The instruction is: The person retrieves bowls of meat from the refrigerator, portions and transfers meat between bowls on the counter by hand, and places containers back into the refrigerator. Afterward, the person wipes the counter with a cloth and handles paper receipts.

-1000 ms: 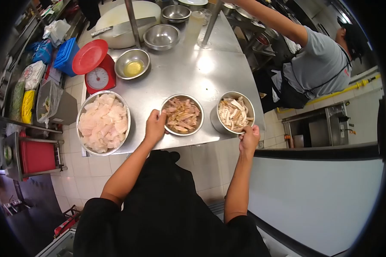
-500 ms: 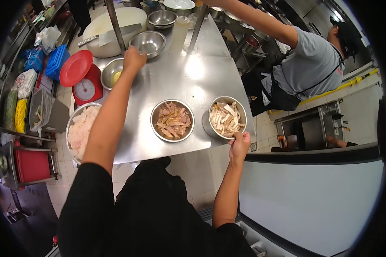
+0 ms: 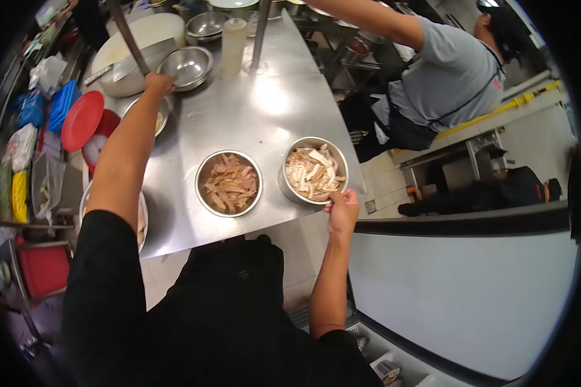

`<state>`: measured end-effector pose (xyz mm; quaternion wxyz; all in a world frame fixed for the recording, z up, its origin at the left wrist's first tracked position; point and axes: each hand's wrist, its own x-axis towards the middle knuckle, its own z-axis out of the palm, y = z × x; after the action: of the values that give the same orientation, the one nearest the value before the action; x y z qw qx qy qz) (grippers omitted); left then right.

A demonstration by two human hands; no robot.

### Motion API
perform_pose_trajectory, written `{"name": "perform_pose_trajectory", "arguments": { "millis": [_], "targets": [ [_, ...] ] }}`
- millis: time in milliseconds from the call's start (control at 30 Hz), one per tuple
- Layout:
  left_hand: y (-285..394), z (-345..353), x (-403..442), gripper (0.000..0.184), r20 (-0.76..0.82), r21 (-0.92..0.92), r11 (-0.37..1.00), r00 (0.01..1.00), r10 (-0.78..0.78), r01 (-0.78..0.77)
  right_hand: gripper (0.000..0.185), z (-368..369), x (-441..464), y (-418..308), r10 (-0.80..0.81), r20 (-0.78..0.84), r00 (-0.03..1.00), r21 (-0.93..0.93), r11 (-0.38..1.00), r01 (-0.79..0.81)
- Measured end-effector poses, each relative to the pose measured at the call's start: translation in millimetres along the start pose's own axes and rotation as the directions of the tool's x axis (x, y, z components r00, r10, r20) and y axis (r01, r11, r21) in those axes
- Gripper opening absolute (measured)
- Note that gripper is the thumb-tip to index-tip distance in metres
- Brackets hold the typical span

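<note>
The filled meat bowl [image 3: 208,204] and pot [image 3: 289,192] stand ready, right hand [image 3: 343,208] pinching the pot's rim, left hand [image 3: 159,84], grip hidden from me, beside an unfilled basin [image 3: 186,64].

My left forearm [image 3: 124,164] partly covers the red round-panned scale [image 3: 87,124] and, in front of it, most of a large silvery metal bowl [image 3: 146,219]; beyond the scale, the grasp of my left hand [image 3: 159,84] is indistinct.

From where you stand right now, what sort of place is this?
Most likely a commercial kitchen: there is a broad stainless-steel worktable, a round metal container of cut whitish strips with the right hand at its rim, and a red dial scale.
</note>
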<state>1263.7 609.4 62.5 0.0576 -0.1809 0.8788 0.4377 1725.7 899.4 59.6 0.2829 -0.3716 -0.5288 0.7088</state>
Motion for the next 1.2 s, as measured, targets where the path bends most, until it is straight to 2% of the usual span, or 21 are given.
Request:
{"name": "perform_pose_trajectory", "arguments": {
  "millis": [67,100,167,200,267,300,400,433,467,500,567,633,700,833,867,900,967,1067,1100,1167,1200],
  "targets": [
    [-8.8,7.5,17.7,0.005,0.109,-0.212,0.969,0.989,-0.103,0.124,0.017,-6.4,4.5,4.0,0.019,-0.012,1.000,-0.040,0.999,-0.019],
    [-13.0,4.9,20.3,0.005,0.091,-0.205,0.971,0.990,-0.110,0.127,0.017,-6.9,6.6,4.2,0.032,0.002,0.999,-0.033,0.999,-0.032],
    [-13.2,10.7,23.6,0.011,0.205,-0.331,0.913,0.962,-0.178,0.239,0.016,-11.8,11.2,1.4,0.047,0.012,0.999,-0.050,0.998,-0.046],
    [-13.3,12.0,25.8,0.011,0.211,-0.326,0.915,0.962,-0.174,0.237,0.016,-12.7,12.0,-0.2,0.067,0.027,0.997,-0.025,0.998,-0.066],
    [-15.9,16.5,28.5,0.015,0.226,-0.483,0.845,0.965,-0.132,0.228,0.016,-10.8,11.9,-2.1,0.093,0.005,0.996,-0.012,0.996,-0.093],
    [-10.6,22.3,22.1,0.015,0.249,-0.482,0.844,0.961,-0.123,0.233,0.016,-10.5,13.5,-3.5,0.118,0.002,0.993,-0.001,0.993,-0.118],
    [8.8,11.8,-17.6,0.020,0.186,-0.599,0.771,0.974,-0.128,0.216,0.016,-21.1,20.9,1.2,0.128,0.090,0.988,0.063,0.989,-0.134],
    [16.7,7.6,-42.2,0.019,0.148,-0.659,0.737,0.987,-0.068,0.150,0.018,-21.7,24.6,3.5,0.135,0.164,0.977,0.103,0.983,-0.153],
    [19.9,2.9,-59.3,0.018,0.097,-0.717,0.693,0.995,-0.011,0.077,0.018,-23.9,28.2,10.6,0.111,0.158,0.981,0.097,0.987,-0.127],
    [18.6,-2.2,-65.8,0.018,0.077,-0.724,0.686,0.997,-0.009,0.062,0.018,-20.4,27.7,8.1,0.104,0.178,0.979,0.101,0.987,-0.123],
    [8.4,-12.8,-75.3,0.015,0.089,-0.553,0.824,0.975,0.204,-0.122,0.016,-15.5,23.3,4.1,0.073,0.052,0.996,0.125,0.989,-0.079],
    [7.1,-14.0,-125.5,0.015,0.058,-0.560,0.781,0.927,0.372,-0.278,0.016,-28.1,32.0,10.5,0.051,0.081,0.995,0.122,0.991,-0.061],
    [3.2,-11.2,-171.6,0.012,0.131,-0.505,0.802,0.889,0.438,-0.321,0.017,-34.5,37.2,3.2,-0.032,0.045,0.998,0.088,0.996,0.028],
    [-12.0,30.4,-239.5,0.008,0.462,-0.495,0.863,0.812,0.357,-0.098,0.016,-33.2,54.6,-35.2,-0.189,0.024,0.982,-0.036,0.981,0.190],
    [-13.3,42.2,-254.3,0.007,0.521,-0.508,0.860,0.780,0.346,-0.042,0.016,-25.4,61.6,-48.1,-0.396,0.046,0.917,-0.236,0.888,0.395],
    [-16.3,55.6,-265.8,0.007,0.580,-0.516,0.857,0.742,0.336,0.015,0.016,-18.6,67.5,-60.6,-0.573,0.109,0.813,-0.420,0.714,0.560],
    [-24.3,85.9,-277.5,0.008,0.630,-0.473,0.880,0.711,0.311,0.034,0.014,-2.1,76.5,-84.1,-0.698,0.184,0.692,-0.489,0.545,0.681],
    [-23.3,111.8,-297.7,0.013,0.673,-0.494,0.863,0.676,0.299,0.110,0.010,26.9,78.6,-112.0,-0.773,0.273,0.573,-0.529,0.376,0.760],
    [-23.4,117.6,-299.2,0.013,0.672,-0.502,0.858,0.674,0.306,0.111,0.008,32.3,81.6,-115.4,-0.791,0.351,0.501,-0.532,0.272,0.802],
    [-23.9,127.6,-299.2,0.017,0.711,-0.514,0.846,0.623,0.328,0.141,0.009,46.1,85.2,-113.6,-0.842,0.502,0.196,-0.461,-0.070,0.885],
    [-21.8,127.6,-299.2,0.019,0.728,-0.511,0.848,0.596,0.339,0.143,0.011,52.2,83.2,-109.6,-0.790,0.603,0.110,-0.408,-0.187,0.894]
  ]
}}
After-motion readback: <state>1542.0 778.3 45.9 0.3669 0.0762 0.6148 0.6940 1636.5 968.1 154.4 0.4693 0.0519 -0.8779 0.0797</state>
